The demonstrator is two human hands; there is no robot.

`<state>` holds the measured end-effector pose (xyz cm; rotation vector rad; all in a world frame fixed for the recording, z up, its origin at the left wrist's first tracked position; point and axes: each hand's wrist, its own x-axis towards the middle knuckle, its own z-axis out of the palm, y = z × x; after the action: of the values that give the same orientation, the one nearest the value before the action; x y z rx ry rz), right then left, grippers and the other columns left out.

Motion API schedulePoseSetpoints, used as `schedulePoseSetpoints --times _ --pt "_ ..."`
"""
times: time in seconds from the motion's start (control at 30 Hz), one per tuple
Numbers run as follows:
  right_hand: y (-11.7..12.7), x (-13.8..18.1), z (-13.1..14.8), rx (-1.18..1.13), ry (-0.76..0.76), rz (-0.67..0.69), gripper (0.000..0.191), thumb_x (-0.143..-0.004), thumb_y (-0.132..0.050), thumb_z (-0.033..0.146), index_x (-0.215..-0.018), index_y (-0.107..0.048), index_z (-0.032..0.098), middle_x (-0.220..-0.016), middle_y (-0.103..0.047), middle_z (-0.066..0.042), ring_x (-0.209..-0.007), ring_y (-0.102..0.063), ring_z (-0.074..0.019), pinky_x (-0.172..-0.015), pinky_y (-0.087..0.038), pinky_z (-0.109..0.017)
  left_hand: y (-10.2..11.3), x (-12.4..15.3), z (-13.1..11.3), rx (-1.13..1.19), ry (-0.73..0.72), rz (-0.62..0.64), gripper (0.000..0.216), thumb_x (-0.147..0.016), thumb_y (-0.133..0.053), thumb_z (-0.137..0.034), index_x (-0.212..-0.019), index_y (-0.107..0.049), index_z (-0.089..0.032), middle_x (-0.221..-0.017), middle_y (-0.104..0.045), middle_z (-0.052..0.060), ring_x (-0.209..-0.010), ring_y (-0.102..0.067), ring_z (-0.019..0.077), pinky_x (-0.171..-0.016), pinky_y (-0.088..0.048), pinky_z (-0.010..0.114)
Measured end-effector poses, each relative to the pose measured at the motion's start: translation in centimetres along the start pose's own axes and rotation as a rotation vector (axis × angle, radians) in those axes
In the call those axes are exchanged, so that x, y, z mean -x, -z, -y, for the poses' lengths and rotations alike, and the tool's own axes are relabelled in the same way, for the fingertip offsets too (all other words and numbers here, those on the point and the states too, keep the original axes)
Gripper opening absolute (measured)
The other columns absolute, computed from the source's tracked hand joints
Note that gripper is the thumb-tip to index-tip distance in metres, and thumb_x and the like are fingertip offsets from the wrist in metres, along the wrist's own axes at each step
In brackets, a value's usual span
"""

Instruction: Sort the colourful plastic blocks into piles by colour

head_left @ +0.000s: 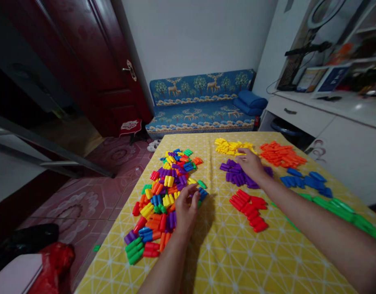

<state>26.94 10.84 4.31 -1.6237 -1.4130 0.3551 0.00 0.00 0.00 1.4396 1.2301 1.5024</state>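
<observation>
On the table lies a mixed heap of small ribbed plastic blocks (pixel 157 200) in several colours. My left hand (pixel 187 206) is at the heap's right edge with its fingers curled together, beside a blue block (pixel 203 193); whatever is in the pinch is too small to make out. My right hand (pixel 250 163) reaches over the purple blocks (pixel 233 173), fingertips near the yellow blocks (pixel 230 146). Its thumb and fingers look apart, with nothing visible between them. Red blocks (pixel 247 208) lie nearer to me, between the forearms.
Orange blocks (pixel 281 154), blue blocks (pixel 310 181) and green blocks (pixel 337 210) lie in groups at the right, the green partly behind my right forearm. A yellow patterned cloth (pixel 224 253) covers the table. Beyond stands a blue sofa (pixel 200 108). One green block (pixel 96 248) is on the floor.
</observation>
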Motion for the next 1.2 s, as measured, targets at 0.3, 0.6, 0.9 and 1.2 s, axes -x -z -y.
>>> schedulePoseSetpoints --times 0.3,0.6,0.9,1.2 --pt "-6.9 12.9 6.4 0.075 0.310 0.472 0.069 -0.068 -0.068 0.018 -0.135 -0.052 0.022 -0.145 -0.046 -0.013 -0.135 -0.042 -0.0297 -0.111 -0.036 -0.048 1.5 -0.3 -1.2 -0.162 -0.223 -0.240 0.024 -0.090 -0.053 -0.019 -0.113 -0.060 -0.021 -0.114 -0.062 0.007 -0.108 -0.059 0.0202 -0.091 -0.048 0.033" --pt "-7.4 15.9 7.2 0.274 0.449 0.441 0.035 -0.073 -0.065 0.012 -0.105 -0.066 0.026 -0.128 -0.059 -0.007 -0.118 -0.050 -0.0281 -0.098 -0.044 -0.046 1.4 -0.4 -0.8 -0.139 -0.196 -0.240 0.024 -0.089 -0.052 -0.018 -0.111 -0.062 -0.021 -0.114 -0.061 0.007 -0.109 -0.057 0.0204 -0.092 -0.047 0.033" --pt "-8.0 15.8 4.8 -0.086 0.273 0.079 0.032 -0.084 -0.051 0.017 -0.114 -0.058 0.025 -0.115 -0.058 -0.010 -0.113 -0.056 -0.0262 -0.099 -0.048 -0.046 1.1 -0.7 -0.5 -0.203 -0.270 -0.130 0.020 -0.086 -0.051 -0.012 -0.097 -0.066 -0.020 -0.100 -0.065 0.006 -0.099 -0.061 0.0204 -0.089 -0.048 0.035" --pt "-7.4 14.9 5.0 -0.071 0.285 0.009 0.038 -0.096 -0.037 0.028 -0.129 -0.053 0.022 -0.127 -0.058 -0.012 -0.121 -0.051 -0.0264 -0.105 -0.040 -0.048 2.4 -1.2 -2.7 -0.448 -0.218 0.070 0.020 -0.086 -0.053 -0.016 -0.098 -0.068 -0.021 -0.091 -0.070 0.005 -0.080 -0.065 0.0182 -0.070 -0.048 0.028"
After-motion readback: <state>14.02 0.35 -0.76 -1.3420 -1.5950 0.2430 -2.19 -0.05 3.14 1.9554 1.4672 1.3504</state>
